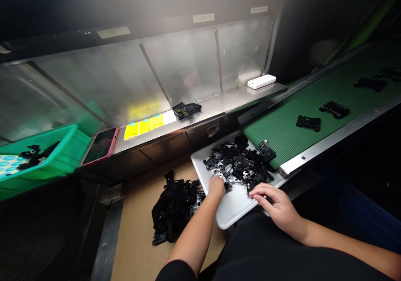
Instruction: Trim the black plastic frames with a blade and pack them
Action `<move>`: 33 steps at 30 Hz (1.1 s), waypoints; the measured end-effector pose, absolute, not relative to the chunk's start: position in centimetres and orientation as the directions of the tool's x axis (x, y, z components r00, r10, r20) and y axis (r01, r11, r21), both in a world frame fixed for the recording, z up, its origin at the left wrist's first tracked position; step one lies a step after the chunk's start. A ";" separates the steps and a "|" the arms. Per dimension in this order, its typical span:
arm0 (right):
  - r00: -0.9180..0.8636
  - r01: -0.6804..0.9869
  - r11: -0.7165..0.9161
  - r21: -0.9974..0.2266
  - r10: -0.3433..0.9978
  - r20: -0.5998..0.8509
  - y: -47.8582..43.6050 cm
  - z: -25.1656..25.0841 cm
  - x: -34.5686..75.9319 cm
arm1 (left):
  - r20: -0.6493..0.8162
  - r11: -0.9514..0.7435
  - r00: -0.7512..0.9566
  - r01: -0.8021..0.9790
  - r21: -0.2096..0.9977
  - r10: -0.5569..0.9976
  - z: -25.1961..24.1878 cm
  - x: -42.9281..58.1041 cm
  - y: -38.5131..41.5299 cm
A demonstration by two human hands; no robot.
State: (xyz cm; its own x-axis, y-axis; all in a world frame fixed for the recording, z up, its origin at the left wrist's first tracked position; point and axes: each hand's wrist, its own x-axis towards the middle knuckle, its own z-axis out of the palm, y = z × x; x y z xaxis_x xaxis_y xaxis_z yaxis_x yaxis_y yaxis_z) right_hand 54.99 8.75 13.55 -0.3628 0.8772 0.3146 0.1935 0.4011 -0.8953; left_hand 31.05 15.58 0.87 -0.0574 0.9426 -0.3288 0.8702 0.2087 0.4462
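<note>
A white tray (230, 218) holds a heap of small black plastic and silver metal parts (241, 162). At the heap's near left edge is my left hand (216, 185), its fingers curled closed against the parts; what they grip is hidden. My right hand (275, 201) hovers over the tray's near edge, thumb and fingertips pinched together beside a black part (251, 185). Whether that part is in the pinch, I cannot make out. Left of the tray, a second pile of black parts (175, 210) lies on a brown cardboard surface (134, 218).
A green conveyor belt (278, 136), carrying several black parts (308, 122), slopes to the tray's right side. On a metal shelf (216, 107) are a black assembly (188, 110), a yellow-printed sheet (144, 126), a white device (261, 81) and a phone (100, 146). A green bin (59, 159) stands left.
</note>
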 end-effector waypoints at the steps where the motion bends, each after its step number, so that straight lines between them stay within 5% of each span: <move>1: -0.370 0.188 0.406 -0.895 0.873 0.318 8.7 13.6 55.0 | -0.329 0.219 -0.053 0.843 0.491 0.943 1.2 31.1 15.1; 5: -0.359 0.185 0.374 -0.909 0.886 0.292 8.6 13.7 55.0 | -0.301 0.270 -0.058 0.621 0.736 0.952 3.2 30.6 12.6; 10: -0.369 0.142 0.340 -0.930 0.890 0.269 8.3 14.1 54.3 | -0.319 0.319 -0.012 0.025 0.947 0.948 7.2 30.0 8.4; 14: -0.393 0.092 0.364 -0.927 0.868 0.302 7.9 14.3 53.4 | -0.391 0.373 0.042 -0.408 0.833 0.919 9.4 31.5 4.3; 18: -0.420 0.067 0.353 -0.933 0.858 0.295 7.4 14.1 52.5 | -0.508 0.467 0.132 -0.631 0.619 0.851 9.6 33.3 1.4; 23: -0.482 0.037 0.283 -0.959 0.846 0.231 7.1 13.7 51.5 | -0.540 0.461 0.164 -0.749 0.477 0.825 9.4 33.9 0.3; 33: -0.686 0.017 0.252 -0.968 0.707 0.173 6.2 12.8 49.7 | -0.604 0.428 0.131 -0.820 0.380 0.787 8.8 34.0 -0.1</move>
State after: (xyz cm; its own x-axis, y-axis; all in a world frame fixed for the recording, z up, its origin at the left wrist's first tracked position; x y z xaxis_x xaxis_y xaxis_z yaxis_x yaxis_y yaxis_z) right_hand 49.73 6.20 12.79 -0.6858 0.7070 0.1726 0.0166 0.2522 -0.9675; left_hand 34.04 -0.14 8.75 0.1306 0.7866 -0.6036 -0.8202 0.4277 0.3800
